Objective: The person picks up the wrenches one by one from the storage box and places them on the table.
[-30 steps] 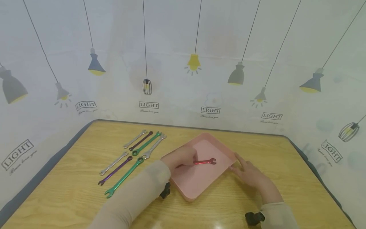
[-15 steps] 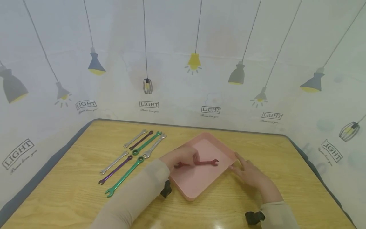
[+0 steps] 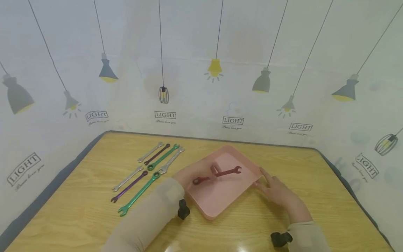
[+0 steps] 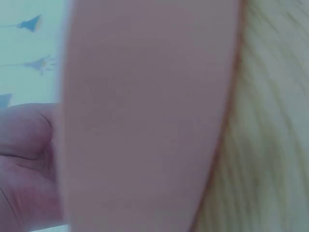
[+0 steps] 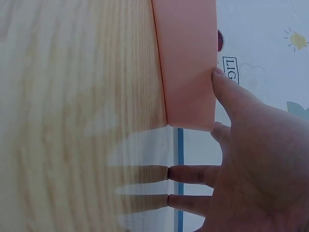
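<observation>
In the head view my left hand [image 3: 203, 169] reaches into the pink tray [image 3: 214, 203] and pinches a red combination wrench [image 3: 230, 171]. Its ring end lies left of the fingertips and its open jaw points right; the fingers cover the middle. The left wrist view has the tray wall [image 4: 145, 116] filling the centre, hiding the left fingers and the wrench. My right hand [image 3: 278, 192] is at the tray's right corner, fingers spread. In the right wrist view its thumb [image 5: 227, 89] touches the rim, the forefinger is at the corner, and other fingertips rest on the table.
Left of the tray, several wrenches lie in two slanted rows on the wooden table [image 3: 78, 206]; among them are a green wrench [image 3: 140, 194], a purple wrench [image 3: 129, 187] and a silver wrench [image 3: 171, 161]. A pale printed curtain [image 3: 195, 87] stands behind the table.
The red wrench has turned: its open-jaw end has swung up and away in the head view, while the ring end shows more. The right hand and tray have stayed put.
</observation>
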A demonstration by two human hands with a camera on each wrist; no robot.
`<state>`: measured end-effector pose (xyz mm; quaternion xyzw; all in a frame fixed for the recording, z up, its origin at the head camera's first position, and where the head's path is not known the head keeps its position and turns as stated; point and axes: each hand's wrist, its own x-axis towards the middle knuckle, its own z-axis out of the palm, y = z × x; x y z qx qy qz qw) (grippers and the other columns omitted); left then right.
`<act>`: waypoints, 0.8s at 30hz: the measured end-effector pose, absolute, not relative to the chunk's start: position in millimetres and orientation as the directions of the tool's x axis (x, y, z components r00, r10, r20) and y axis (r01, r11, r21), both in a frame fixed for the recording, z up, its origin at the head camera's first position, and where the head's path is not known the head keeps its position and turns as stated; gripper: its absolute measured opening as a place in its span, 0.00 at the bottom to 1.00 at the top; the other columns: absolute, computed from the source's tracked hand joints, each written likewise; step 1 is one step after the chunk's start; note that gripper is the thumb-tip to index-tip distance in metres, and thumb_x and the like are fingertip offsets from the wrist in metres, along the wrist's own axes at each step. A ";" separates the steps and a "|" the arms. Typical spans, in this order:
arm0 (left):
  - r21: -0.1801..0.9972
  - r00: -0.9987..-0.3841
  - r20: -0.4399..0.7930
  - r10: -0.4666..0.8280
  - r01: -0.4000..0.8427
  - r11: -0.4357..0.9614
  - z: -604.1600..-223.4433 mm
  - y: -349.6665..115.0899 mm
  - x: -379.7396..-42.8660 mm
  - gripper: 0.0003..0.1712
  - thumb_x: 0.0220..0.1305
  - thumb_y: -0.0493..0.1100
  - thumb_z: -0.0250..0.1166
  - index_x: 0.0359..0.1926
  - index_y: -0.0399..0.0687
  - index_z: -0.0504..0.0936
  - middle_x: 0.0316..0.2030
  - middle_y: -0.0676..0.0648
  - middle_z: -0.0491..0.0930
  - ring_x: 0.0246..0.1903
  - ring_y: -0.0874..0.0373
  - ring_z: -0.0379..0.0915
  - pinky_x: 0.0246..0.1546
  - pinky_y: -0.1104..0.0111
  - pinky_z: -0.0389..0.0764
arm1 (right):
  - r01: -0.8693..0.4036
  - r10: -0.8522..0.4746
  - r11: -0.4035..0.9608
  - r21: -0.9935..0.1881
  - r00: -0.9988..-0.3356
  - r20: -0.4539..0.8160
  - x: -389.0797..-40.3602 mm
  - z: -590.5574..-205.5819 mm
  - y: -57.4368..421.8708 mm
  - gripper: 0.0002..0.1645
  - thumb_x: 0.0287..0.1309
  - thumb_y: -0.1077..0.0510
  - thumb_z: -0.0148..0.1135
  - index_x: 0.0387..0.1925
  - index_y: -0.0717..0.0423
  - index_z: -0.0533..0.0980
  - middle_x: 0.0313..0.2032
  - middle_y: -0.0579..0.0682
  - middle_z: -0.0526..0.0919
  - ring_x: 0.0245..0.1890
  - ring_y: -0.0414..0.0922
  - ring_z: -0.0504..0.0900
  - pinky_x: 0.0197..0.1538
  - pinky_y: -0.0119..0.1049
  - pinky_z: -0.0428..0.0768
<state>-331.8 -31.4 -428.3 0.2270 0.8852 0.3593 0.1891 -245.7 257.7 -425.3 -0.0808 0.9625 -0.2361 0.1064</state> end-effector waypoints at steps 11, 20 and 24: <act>0.791 -0.830 -0.206 0.518 0.170 0.587 -406.0 -49.8 -320.5 0.12 0.60 0.37 0.69 0.46 0.51 0.83 0.40 0.50 0.79 0.41 0.55 0.75 0.47 0.61 0.76 | -0.114 -0.211 0.880 -0.461 -0.964 -0.164 -244.8 -423.3 255.1 0.51 0.68 0.31 0.43 0.76 0.58 0.43 0.65 0.83 0.49 0.63 0.79 0.54 0.59 0.73 0.58; 0.820 -0.860 -0.213 0.464 0.100 0.563 -382.9 -70.8 -306.4 0.14 0.60 0.37 0.68 0.48 0.48 0.82 0.44 0.48 0.80 0.44 0.53 0.76 0.48 0.58 0.77 | -0.135 -0.232 0.872 -0.471 -0.961 -0.153 -247.0 -424.3 254.5 0.50 0.68 0.32 0.44 0.76 0.59 0.43 0.65 0.83 0.50 0.61 0.80 0.55 0.57 0.74 0.60; 0.779 -0.872 -0.228 0.433 0.103 0.619 -369.8 -78.4 -302.0 0.14 0.60 0.40 0.69 0.48 0.52 0.82 0.42 0.50 0.81 0.42 0.54 0.77 0.48 0.57 0.78 | -0.137 -0.232 0.872 -0.469 -0.961 -0.150 -246.7 -424.8 255.7 0.50 0.69 0.33 0.44 0.76 0.60 0.43 0.65 0.83 0.50 0.61 0.80 0.55 0.57 0.74 0.59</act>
